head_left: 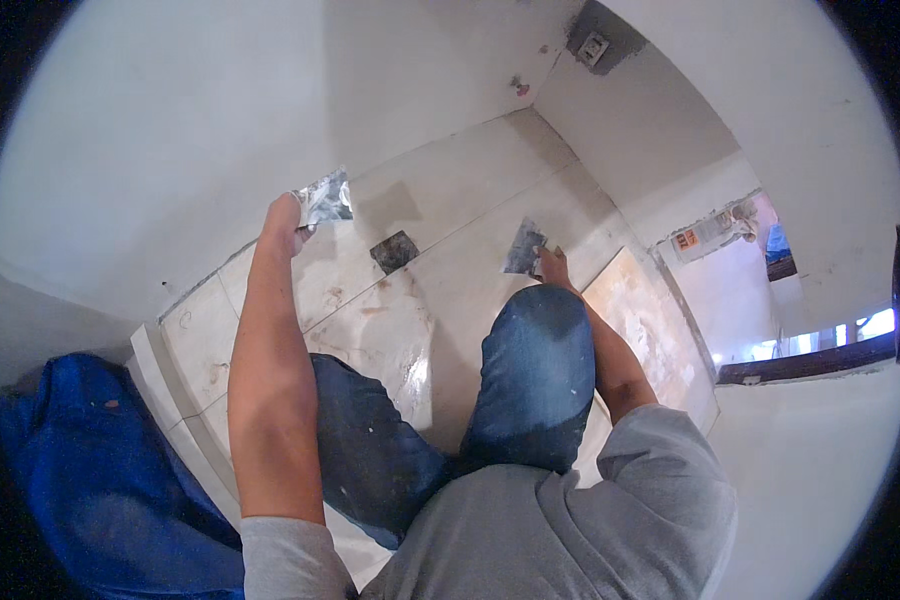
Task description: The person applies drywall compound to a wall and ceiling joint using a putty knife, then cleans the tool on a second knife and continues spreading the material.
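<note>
My left hand [283,222] is closed round a putty knife [327,198], its wide metal blade smeared with white paste. The blade is up by the white wall [220,120]; whether it touches the wall I cannot tell. Above my right knee, my right hand [552,266] grips a second putty knife [523,247]. That one has a broad grey blade pointing left over the tiled floor, with some paste on it. Both handles are mostly hidden by my fingers.
Pale, stained floor tiles [470,240] surround a dark square patch [394,252]. A raised curb [160,370] runs along the left, beside a bunched blue cloth [110,480]. A stained pale panel [650,320] lies to my right. An electrical box [592,48] sits in the far wall.
</note>
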A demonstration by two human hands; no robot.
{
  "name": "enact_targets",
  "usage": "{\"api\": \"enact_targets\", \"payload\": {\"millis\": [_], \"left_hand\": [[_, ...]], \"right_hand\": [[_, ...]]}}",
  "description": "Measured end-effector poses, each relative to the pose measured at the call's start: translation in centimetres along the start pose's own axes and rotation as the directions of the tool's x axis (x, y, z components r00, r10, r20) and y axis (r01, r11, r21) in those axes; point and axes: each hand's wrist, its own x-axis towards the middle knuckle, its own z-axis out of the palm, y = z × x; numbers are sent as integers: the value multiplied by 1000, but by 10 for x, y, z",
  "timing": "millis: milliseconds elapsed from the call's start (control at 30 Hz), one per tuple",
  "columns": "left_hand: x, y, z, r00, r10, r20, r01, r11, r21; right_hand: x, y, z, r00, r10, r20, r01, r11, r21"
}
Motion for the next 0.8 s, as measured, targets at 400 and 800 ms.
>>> {"api": "enact_targets", "payload": {"millis": [400, 800], "left_hand": [[27, -22, -5, 996, 7, -93, -8, 1000, -4], [78, -49, -16, 984, 163, 74, -177, 813, 555]], "right_hand": [[-117, -23, -140, 946, -75, -314, -126, 809, -575], [-197, 13, -357, 801, -94, -591, -543, 303, -783]]}}
